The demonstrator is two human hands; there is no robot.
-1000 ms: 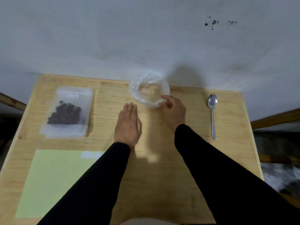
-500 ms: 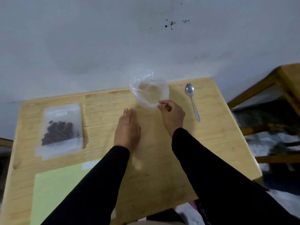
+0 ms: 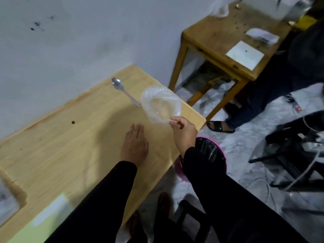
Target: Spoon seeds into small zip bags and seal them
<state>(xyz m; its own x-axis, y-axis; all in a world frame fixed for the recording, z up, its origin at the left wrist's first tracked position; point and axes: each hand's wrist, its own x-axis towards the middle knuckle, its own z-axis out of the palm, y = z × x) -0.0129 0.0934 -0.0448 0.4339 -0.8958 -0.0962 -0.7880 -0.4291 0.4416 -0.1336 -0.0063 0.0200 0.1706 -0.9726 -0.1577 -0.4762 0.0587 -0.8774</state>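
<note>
The clear round plastic bowl, pinched at its near rim by the right hand (left hand flat on the pale wooden table), hangs tilted over the table's right edge, so that thin-rim pinch could slip and drop it.

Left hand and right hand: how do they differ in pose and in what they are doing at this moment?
The left hand lies flat on the wooden table, fingers straight, holding nothing; the right hand is raised by the table's edge, fingers curled, pinching the rim of the clear plastic bowl. The left hand is over the tabletop; the right hand holds the tilted bowl. Both wear black sleeves.
</note>
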